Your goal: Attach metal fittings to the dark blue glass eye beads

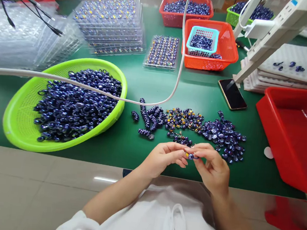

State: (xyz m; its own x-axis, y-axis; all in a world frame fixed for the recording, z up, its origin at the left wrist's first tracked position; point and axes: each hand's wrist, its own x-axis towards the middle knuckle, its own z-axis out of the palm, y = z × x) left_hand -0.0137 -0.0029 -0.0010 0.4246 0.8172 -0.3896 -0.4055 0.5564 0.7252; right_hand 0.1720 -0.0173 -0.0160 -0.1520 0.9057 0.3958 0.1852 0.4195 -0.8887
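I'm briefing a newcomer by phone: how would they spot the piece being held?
On the green table, between the lime-green basket and the big red bin, the left hand and right hand meet. They pinch a small, shiny dark-blue piece with a yellow bit; unlike it, its neighbours lie loose in piles just beyond.

White top (pixel 148 217) with tied bow (pixel 173 223)

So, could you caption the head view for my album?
Left hand and right hand hold a shiny piece over a green table.
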